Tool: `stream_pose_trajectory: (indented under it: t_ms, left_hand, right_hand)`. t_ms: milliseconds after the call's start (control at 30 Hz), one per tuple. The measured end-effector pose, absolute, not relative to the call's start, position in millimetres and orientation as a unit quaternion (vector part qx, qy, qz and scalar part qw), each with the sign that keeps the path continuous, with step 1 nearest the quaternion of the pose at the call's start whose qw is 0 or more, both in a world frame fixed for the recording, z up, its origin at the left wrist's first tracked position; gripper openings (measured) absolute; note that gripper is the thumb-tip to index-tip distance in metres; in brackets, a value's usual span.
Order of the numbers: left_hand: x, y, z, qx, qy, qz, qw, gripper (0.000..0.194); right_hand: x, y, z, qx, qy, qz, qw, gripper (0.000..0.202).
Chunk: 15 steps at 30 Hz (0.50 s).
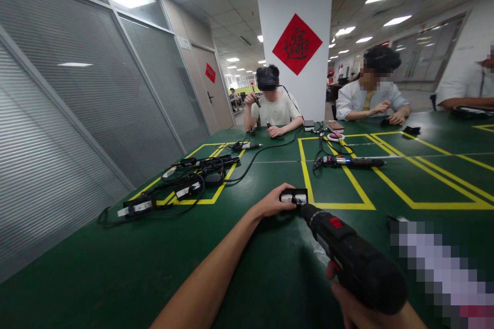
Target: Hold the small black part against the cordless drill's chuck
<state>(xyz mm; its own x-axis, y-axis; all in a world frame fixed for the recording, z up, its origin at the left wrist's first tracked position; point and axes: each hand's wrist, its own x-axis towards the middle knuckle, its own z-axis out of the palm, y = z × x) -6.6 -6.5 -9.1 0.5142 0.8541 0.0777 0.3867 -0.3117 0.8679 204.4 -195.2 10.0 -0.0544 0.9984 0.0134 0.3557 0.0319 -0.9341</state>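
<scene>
My right hand [343, 293] is wrapped round the handle of a black cordless drill [353, 252] with a red switch on top. The drill points forward and left, its chuck end at a small black-and-white boxy part [294, 197] on the green table. Whether the bit touches that part I cannot make out. My left hand [275, 201] grips the part from its left side, fingers closed against it. Some of the part is hidden behind the drill tip and my fingers.
Left on the table [127, 262] lies a tangle of black adapters and cables [204, 167]. A black pen-like tool [347, 161] with a cable lies farther right. Co-workers [276, 105] in headsets sit across the table. Yellow tape [335, 206] marks rectangles. A pixelated patch covers the lower right.
</scene>
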Motion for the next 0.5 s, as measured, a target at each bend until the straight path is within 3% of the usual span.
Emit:
stream_pose_trajectory:
  t_ms: [200, 500]
  left_hand:
    - [-7.3, -4.2, -11.8, 0.762, 0.407, 0.281, 0.419, 0.05]
    - [-6.6, -5.1, -11.6, 0.752, 0.417, 0.282, 0.424, 0.05]
  right_hand:
    - [201.9, -193.7, 4.8, -0.576, -0.573, 0.436, 0.386, 0.015]
    - [193.1, -196.9, -3.3, -0.592, -0.57, 0.353, 0.447, 0.024]
